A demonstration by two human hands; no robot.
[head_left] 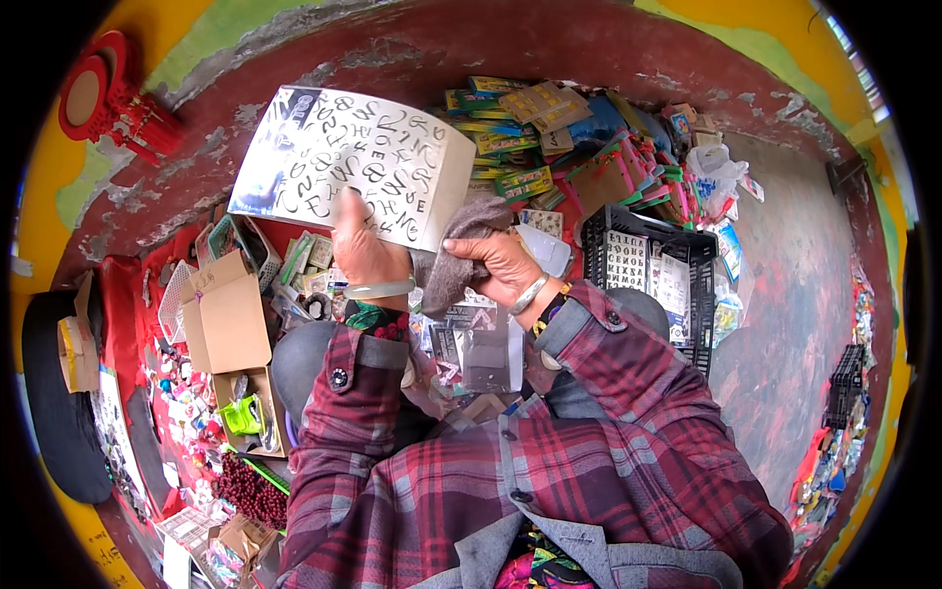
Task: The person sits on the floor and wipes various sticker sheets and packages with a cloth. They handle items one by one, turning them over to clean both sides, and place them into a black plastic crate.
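My left hand [370,247] is closed on the lower edge of a white sheet [285,182] covered in black curly letters, with its thumb lying on the printed face. The sheet is raised in front of me, and a dark blue pattern runs down its left side. A crumpled grey-brown cloth [453,278] is bunched in my right hand [498,263], fingers wrapped round it, close by the sheet's lower right corner. Whether the cloth touches the sheet I cannot tell. Below my hands lies a clear plastic pack [491,358] among printed sheets.
At right stands a black plastic crate [699,339] with lettered sheets in it. Colourful flat packs [525,184] are heaped by the far wall. An open cardboard box [228,319], a white basket [177,304] and dark red beads [250,491] are at left. Grey floor [775,285] extends right.
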